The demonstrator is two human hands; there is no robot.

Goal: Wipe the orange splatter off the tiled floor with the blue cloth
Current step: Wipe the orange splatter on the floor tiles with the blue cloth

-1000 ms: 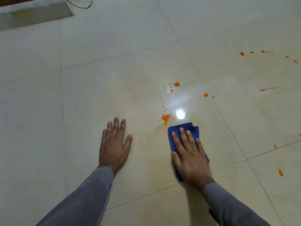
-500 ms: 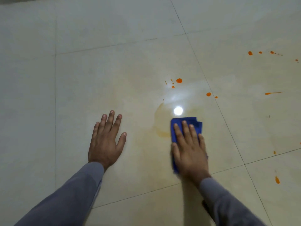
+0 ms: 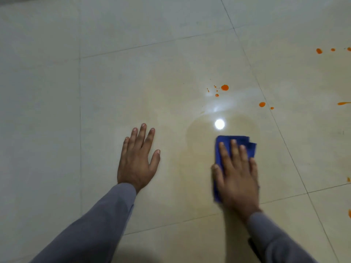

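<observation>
While the right hand (image 3: 236,171) presses flat, fingers straight, on the folded blue cloth (image 3: 234,141) at centre right, the left hand (image 3: 137,160) rests open on the glossy tiled floor (image 3: 114,82). Orange splatter (image 3: 224,87) dots the tiles above the cloth and toward the upper right.

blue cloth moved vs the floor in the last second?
Yes. The blue cloth slid right, away from the flat left hand, over where the nearest big orange blotch was; only a faint smear remains.
</observation>
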